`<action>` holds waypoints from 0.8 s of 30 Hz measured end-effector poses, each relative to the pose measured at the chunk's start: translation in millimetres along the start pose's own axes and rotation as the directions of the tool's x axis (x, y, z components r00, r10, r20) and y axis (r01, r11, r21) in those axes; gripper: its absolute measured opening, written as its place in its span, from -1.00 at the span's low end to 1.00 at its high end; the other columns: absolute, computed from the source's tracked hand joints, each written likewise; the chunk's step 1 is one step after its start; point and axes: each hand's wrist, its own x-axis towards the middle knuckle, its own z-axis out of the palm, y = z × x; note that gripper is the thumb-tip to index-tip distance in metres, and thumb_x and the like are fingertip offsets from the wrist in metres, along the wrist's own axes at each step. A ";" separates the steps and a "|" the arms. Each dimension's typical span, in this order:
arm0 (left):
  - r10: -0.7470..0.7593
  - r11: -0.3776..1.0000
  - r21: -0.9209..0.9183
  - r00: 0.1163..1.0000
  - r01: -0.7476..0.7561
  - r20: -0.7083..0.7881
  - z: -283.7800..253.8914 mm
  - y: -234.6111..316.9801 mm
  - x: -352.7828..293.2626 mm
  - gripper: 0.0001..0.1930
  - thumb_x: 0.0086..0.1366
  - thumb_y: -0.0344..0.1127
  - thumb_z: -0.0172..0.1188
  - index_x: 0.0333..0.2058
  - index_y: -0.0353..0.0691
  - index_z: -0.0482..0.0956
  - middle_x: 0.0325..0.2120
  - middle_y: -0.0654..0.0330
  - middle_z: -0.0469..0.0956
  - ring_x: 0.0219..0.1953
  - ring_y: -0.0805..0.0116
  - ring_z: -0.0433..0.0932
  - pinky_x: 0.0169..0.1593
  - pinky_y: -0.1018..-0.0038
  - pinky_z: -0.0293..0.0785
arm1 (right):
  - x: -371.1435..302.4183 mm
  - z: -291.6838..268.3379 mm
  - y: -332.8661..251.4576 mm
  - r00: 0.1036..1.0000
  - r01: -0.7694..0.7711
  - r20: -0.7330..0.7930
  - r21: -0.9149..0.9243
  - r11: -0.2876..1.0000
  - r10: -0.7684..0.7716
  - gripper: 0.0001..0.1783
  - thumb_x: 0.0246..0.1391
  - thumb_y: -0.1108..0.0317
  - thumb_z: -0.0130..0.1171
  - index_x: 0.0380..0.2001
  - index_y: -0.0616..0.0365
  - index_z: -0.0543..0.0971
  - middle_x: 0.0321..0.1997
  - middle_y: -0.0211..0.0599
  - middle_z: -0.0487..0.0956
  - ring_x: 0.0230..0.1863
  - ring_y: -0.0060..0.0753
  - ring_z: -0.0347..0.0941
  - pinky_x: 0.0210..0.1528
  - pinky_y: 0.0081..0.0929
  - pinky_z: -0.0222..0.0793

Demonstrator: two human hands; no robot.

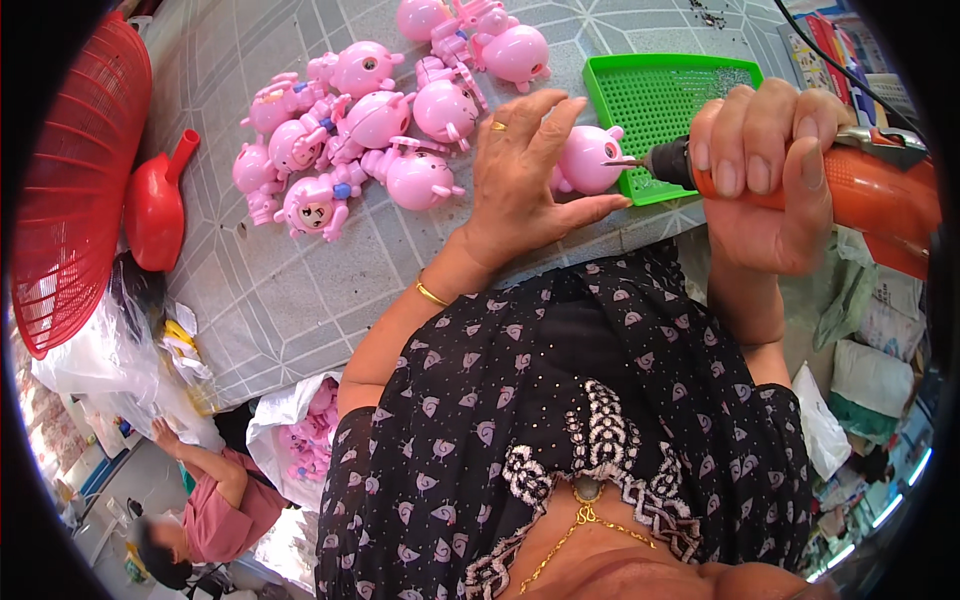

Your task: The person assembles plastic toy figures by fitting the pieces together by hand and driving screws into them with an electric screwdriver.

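Note:
My left hand [525, 165], with a ring and a gold bangle, steadies a glossy pink toy figure [592, 160] on the table, thumb on its near side and fingers over its far side. Part of the toy is hidden by the hand. My right hand [765, 165] is wrapped round an orange power screwdriver [860, 190]. Its thin bit points left and meets the dark round hole in the toy's head. Just behind the toy lies a green perforated tray [640, 100] with small metal screws [730, 78] at its far right. Several more pink toy figures [385, 120] lie in a heap left of my hand.
A grey patterned cover [330, 290] lies over the table. At the left stand a red slotted basket [80, 170] and a red scoop [158, 210]. Below the table edge is a white bag [275, 430] of pink parts. Another person [225, 500] sits at lower left. A black cord [840, 65] hangs upper right.

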 end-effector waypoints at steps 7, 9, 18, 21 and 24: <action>-0.043 0.999 0.028 0.987 0.039 0.153 7.1 -1.3 -7.2 -0.24 -0.01 0.05 0.53 0.11 -0.22 0.51 -0.13 0.07 0.52 -0.14 0.04 0.57 -0.09 0.18 0.50 | -14.8 -14.6 -1.5 0.993 -0.001 -0.118 -0.103 0.995 -0.011 -0.82 0.33 0.44 0.12 -0.27 0.08 0.30 -0.49 -0.36 0.37 -0.53 -0.48 0.36 -0.34 -0.41 0.40; -0.049 0.999 -0.006 0.989 0.050 0.137 7.0 -0.3 -6.0 -0.27 0.01 0.01 0.53 0.11 -0.20 0.52 -0.18 0.08 0.52 -0.23 0.06 0.60 -0.22 0.21 0.56 | -17.7 -14.2 1.3 0.991 -0.010 -0.136 -0.091 0.996 -0.003 -0.82 0.32 0.47 0.12 -0.27 0.08 0.30 -0.48 -0.35 0.38 -0.53 -0.48 0.37 -0.34 -0.40 0.41; -0.049 0.999 -0.015 0.992 0.051 0.120 9.0 -1.4 -6.0 -0.28 -0.01 0.00 0.55 0.09 -0.19 0.54 -0.20 0.10 0.52 -0.27 0.07 0.61 -0.24 0.22 0.56 | -19.0 -19.0 6.5 0.995 -0.068 -0.088 -0.198 0.978 0.051 -0.87 0.36 0.39 0.02 -0.27 0.01 0.28 -0.46 -0.39 0.34 -0.47 -0.45 0.32 -0.30 -0.37 0.34; -0.036 0.999 -0.014 0.992 0.038 0.117 8.1 0.1 -5.6 -0.28 -0.01 0.01 0.55 0.09 -0.19 0.54 -0.21 0.10 0.52 -0.28 0.08 0.61 -0.25 0.22 0.56 | -20.1 -14.8 6.5 0.993 -0.078 -0.104 -0.215 0.973 0.057 -0.87 0.36 0.40 0.02 -0.27 0.00 0.28 -0.46 -0.39 0.34 -0.48 -0.45 0.33 -0.30 -0.37 0.35; -0.035 0.999 -0.016 0.992 0.037 0.118 7.7 -0.4 -4.0 -0.29 -0.01 0.01 0.54 0.09 -0.19 0.54 -0.21 0.10 0.52 -0.28 0.08 0.61 -0.25 0.23 0.56 | -19.8 -14.4 9.9 0.991 -0.093 -0.115 -0.226 0.970 0.068 -0.86 0.35 0.41 0.02 -0.28 0.01 0.28 -0.46 -0.39 0.34 -0.48 -0.46 0.33 -0.29 -0.38 0.35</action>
